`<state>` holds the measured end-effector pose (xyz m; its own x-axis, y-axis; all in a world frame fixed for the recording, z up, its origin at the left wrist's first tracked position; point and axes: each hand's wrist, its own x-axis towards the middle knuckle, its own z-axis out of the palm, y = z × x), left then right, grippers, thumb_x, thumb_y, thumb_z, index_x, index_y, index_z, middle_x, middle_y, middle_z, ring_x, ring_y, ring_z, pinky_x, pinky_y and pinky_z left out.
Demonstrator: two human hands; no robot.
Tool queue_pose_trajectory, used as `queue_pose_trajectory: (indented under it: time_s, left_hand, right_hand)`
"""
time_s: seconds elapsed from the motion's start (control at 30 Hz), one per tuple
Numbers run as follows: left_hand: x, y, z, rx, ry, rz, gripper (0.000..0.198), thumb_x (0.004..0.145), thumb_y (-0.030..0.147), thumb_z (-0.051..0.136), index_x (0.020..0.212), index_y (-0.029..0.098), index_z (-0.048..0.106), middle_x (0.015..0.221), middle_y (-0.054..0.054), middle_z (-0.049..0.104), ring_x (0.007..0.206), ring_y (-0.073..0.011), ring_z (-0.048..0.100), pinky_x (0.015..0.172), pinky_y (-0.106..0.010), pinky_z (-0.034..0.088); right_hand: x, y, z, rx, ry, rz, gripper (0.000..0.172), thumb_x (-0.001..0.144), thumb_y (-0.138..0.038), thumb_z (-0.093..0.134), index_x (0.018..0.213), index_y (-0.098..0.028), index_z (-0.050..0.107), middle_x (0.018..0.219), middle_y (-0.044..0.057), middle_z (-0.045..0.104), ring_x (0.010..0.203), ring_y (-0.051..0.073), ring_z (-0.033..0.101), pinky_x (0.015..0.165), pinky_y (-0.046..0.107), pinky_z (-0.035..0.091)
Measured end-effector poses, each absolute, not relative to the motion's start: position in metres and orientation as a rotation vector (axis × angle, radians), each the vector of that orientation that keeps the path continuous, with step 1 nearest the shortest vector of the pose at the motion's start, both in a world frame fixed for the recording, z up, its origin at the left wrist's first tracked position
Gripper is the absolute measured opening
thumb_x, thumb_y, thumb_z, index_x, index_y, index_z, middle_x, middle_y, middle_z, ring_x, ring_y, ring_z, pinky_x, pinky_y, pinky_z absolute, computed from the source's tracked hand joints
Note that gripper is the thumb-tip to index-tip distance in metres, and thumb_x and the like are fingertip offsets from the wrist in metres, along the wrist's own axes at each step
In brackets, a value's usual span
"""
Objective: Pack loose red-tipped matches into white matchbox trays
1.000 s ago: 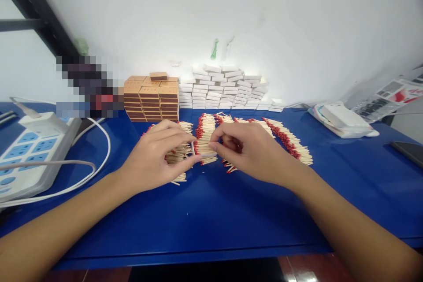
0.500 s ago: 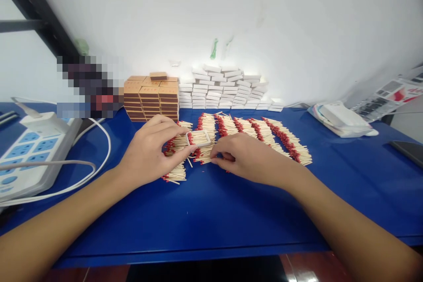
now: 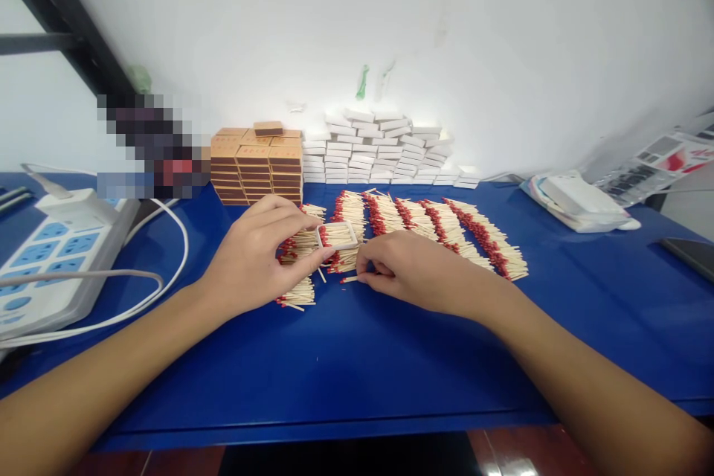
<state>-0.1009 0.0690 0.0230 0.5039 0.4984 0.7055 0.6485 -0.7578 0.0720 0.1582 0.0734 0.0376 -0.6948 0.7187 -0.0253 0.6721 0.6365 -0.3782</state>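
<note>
Between the thumb and fingers of my left hand (image 3: 265, 249) is a small white matchbox tray (image 3: 351, 242), held over the matches with its open side up. Some red-headed matches show inside it. My right hand (image 3: 410, 268) is just right of the tray, its thumb and forefinger pinched on a match (image 3: 349, 280) whose red head points left. Below and behind both hands lie rows of loose matches (image 3: 384, 212), side by side on the blue table (image 3: 335, 364). Part of these rows is hidden by my hands.
Behind the matches stand stacked brown matchboxes (image 3: 253, 156) and a pile of white matchbox trays (image 3: 379, 149) against the wall. A power strip (image 3: 61, 253) with white cables lies at left. A white packet (image 3: 574, 197) is at right, with a dark flat object (image 3: 689, 256) near the edge.
My right hand has shifted slightly down, and a match now sticks out from its fingertips. My left hand keeps the tray in nearly the same place.
</note>
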Motion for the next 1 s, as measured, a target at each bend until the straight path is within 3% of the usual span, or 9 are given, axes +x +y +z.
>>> queue_pose_trajectory:
  time_s: [0.27,0.43,0.83,1.0]
  left_hand:
    - [-0.102,0.070,0.022,-2.571,-0.998,-1.065,0.027,0.095,0.039,0.077,0.112,0.019,0.074,0.093,-0.007,0.078,0.094,-0.0233,0.068,0.086,-0.040,0.058]
    - [-0.100,0.067,0.020,-2.637,-0.980,-1.071,0.029,0.094,0.038,0.078,0.116,0.020,0.074,0.099,-0.007,0.080,0.100,-0.0244,0.067,0.090,-0.042,0.059]
    - [-0.098,0.064,0.017,-2.709,-0.944,-1.057,0.032,0.092,0.039,0.081,0.114,0.017,0.073,0.104,-0.008,0.080,0.102,-0.0251,0.068,0.092,-0.043,0.059]
    - [-0.098,0.063,0.018,-2.700,-0.931,-1.072,0.031,0.093,0.038,0.080,0.115,0.016,0.073,0.103,-0.007,0.080,0.100,-0.0236,0.068,0.092,-0.041,0.059]
  right_hand:
    - [0.162,0.072,0.052,-1.109,-2.613,0.627,0.011,0.095,-0.016,0.064,0.085,-0.020,0.069,0.069,-0.004,0.060,0.061,0.012,0.049,0.060,0.027,0.031]
    - [0.162,0.074,0.050,-1.081,-2.389,0.471,0.008,0.094,-0.018,0.065,0.087,-0.021,0.069,0.060,-0.007,0.050,0.057,0.011,0.044,0.059,0.027,0.029]
    - [0.152,0.070,0.043,-1.056,-2.430,0.495,0.011,0.092,-0.012,0.064,0.091,-0.019,0.073,0.071,-0.004,0.056,0.065,0.012,0.049,0.063,0.026,0.032]
    - [0.152,0.068,0.045,-1.016,-2.408,0.480,0.011,0.094,-0.013,0.064,0.091,-0.019,0.074,0.065,-0.005,0.053,0.062,0.011,0.048,0.060,0.026,0.031]
